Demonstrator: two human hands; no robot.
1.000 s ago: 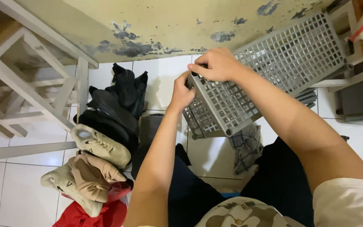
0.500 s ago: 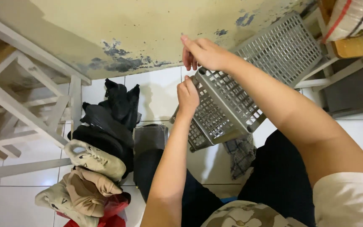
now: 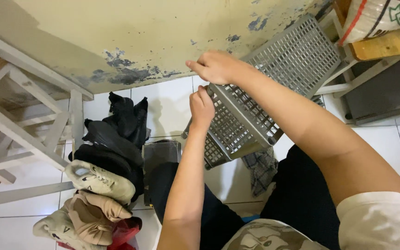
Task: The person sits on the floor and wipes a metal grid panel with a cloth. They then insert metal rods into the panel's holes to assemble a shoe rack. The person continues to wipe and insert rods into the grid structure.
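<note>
**Grey lattice panels held at top corner, close to wall**

Left hand (image 3: 202, 107) is clenched on the upper corner post of the grey plastic lattice shelf panel (image 3: 237, 125); thumb and fingers wrap the post end, so the grip is closed on the panel. Right hand (image 3: 216, 66) sits just above it, fingers curled over the same top corner; it touches the panel edge, but whether it pinches a small part or only presses down can't be told. Judged reason for the two-hand hold: one hand steadies the frame, the other works at the corner joint.

Panel position: tilted, lower edge near the white tiled floor (image 3: 172, 99), upper edge raised toward the person. A second grey lattice panel (image 3: 295, 58) leans behind it against the stained yellow wall (image 3: 163, 32), approx. parallel.

Edges / clearance:
- Wall just beyond the hands; little room fwd.
- Left: pile of black, cream and tan shoes (image 3: 103, 180) next to the white wooden frame (image 3: 19, 125); bare tile strip between pile and panel.
- Right: white rack leg and wooden shelf with a sack (image 3: 380, 18); tight.
- Below panel: checked grey cloth (image 3: 261, 169) on the floor, near the person's dark-trousered knees.
</note>
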